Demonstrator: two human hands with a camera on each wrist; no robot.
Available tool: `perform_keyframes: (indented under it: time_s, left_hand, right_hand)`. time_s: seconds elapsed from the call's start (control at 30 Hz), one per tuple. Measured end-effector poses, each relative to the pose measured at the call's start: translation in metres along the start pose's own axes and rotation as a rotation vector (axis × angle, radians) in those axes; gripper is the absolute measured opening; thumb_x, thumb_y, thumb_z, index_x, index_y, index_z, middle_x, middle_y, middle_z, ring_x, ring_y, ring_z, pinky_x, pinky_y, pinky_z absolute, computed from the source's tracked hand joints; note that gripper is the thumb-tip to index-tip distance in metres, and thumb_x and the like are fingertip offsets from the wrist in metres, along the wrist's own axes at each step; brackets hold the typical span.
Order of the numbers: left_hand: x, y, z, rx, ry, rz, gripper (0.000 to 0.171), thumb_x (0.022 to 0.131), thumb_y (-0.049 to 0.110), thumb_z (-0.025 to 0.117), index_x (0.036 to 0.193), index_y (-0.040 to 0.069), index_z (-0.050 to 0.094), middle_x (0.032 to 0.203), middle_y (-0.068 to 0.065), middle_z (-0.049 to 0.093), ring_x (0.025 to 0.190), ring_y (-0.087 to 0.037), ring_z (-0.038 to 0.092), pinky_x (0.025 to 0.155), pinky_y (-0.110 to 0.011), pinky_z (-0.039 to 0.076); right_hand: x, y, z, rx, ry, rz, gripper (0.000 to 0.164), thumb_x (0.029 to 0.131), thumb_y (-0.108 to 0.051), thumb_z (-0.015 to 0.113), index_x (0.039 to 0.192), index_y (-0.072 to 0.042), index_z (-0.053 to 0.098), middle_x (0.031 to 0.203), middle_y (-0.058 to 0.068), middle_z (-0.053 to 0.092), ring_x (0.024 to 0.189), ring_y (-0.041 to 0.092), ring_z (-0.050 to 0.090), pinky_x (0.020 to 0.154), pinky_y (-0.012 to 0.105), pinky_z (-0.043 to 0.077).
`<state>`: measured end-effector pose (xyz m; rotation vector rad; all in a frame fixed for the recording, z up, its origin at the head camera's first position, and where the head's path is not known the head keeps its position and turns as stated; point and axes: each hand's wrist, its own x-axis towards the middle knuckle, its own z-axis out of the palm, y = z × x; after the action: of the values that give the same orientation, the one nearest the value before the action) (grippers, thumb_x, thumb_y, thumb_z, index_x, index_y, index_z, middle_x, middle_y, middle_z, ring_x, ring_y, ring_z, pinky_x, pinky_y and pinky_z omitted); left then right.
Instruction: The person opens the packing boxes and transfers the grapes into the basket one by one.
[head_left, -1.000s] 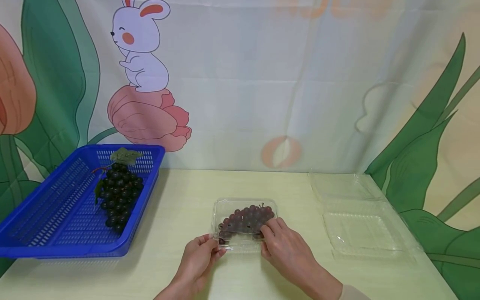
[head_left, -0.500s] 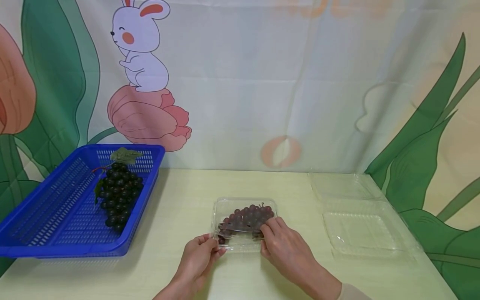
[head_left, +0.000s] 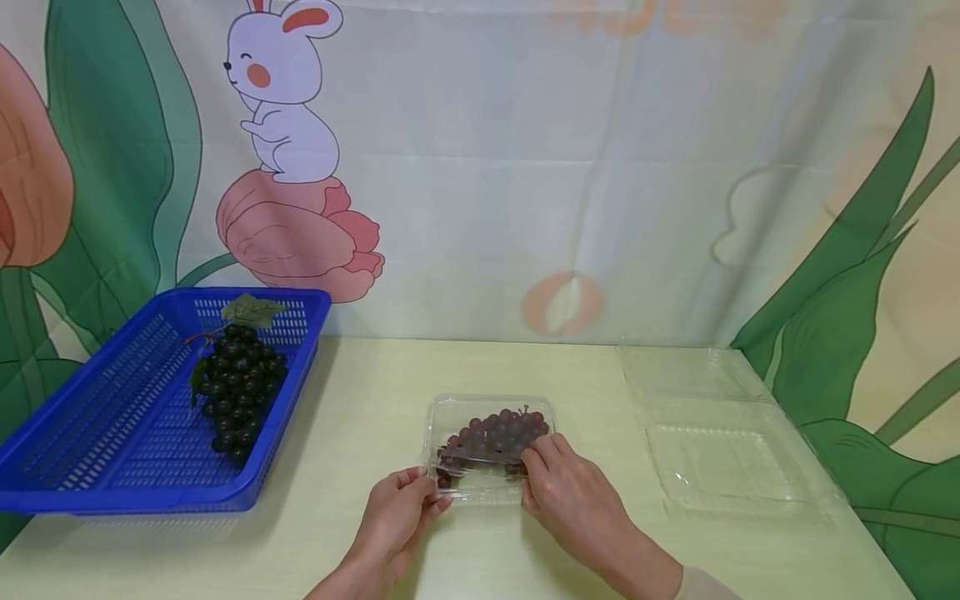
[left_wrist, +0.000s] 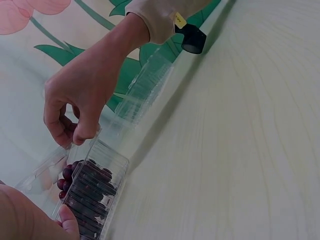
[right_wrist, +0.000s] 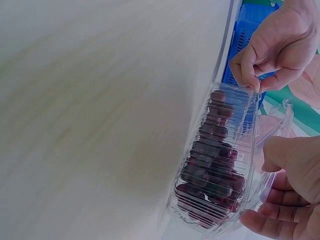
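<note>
A clear plastic clamshell box [head_left: 491, 408] with a bunch of dark red grapes [head_left: 498, 433] inside stands mid-table. At its front left corner, my left hand [head_left: 393, 512] pinches the rim between thumb and fingers. My right hand [head_left: 577, 496] grips the lid's edge at the front right with curled fingers. From the right wrist view, the lid [right_wrist: 272, 135] sits tilted up, apart from the base's rim [right_wrist: 256, 112]. In the left wrist view, grapes [left_wrist: 90, 192] show through the ribbed wall, and the right hand [left_wrist: 82, 90] is at the upper edge.
To the left stands a blue plastic basket [head_left: 112, 417] holding a bunch of black grapes [head_left: 240, 383] with green leaves. Another clear plastic box [head_left: 723, 462] lies opened out on the right of the pale table [head_left: 345, 392]. A printed cloth [head_left: 480, 167] hangs behind.
</note>
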<state>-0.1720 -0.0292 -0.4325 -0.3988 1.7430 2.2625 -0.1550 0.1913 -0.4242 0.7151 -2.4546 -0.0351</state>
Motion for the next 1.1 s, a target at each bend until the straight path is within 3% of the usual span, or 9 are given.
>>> perform_keyframes:
  time_s: [0.37,0.7,1.1]
  left_hand:
    - [-0.0024,0.0021,0.0014,0.015,0.002,-0.005,0.031,0.099,-0.006,0.047,0.128,-0.017,0.040,0.103,-0.017,0.046,0.083,-0.017,0.061,0.078,-0.023,0.058]
    - [-0.0022,0.0028,0.0020,0.014,0.006,0.002,0.029,0.100,-0.007,0.047,0.126,-0.017,0.042,0.105,-0.019,0.047,0.080,-0.015,0.062,0.075,-0.022,0.058]
    - [-0.0028,0.0030,0.0004,0.030,-0.006,0.008,0.036,0.097,-0.009,0.048,0.130,-0.019,0.040,0.112,-0.021,0.045,0.083,-0.017,0.064,0.078,-0.023,0.058]
  right_hand:
    - [0.0009,-0.0020,-0.0022,-0.021,-0.024,-0.001,0.013,0.077,-0.002,0.077,0.088,-0.003,0.069,0.083,0.005,0.057,0.074,0.016,0.050,0.052,0.022,0.048]
    - [0.0005,-0.0021,-0.0016,-0.031,0.005,-0.017,0.015,0.076,-0.002,0.078,0.087,-0.002,0.068,0.082,0.006,0.056,0.075,0.019,0.052,0.050,0.023,0.048]
    - [0.0010,-0.0032,-0.0028,-0.017,-0.038,0.003,0.021,0.075,-0.004,0.082,0.091,0.000,0.069,0.084,0.008,0.058,0.078,0.021,0.055,0.051,0.023,0.050]
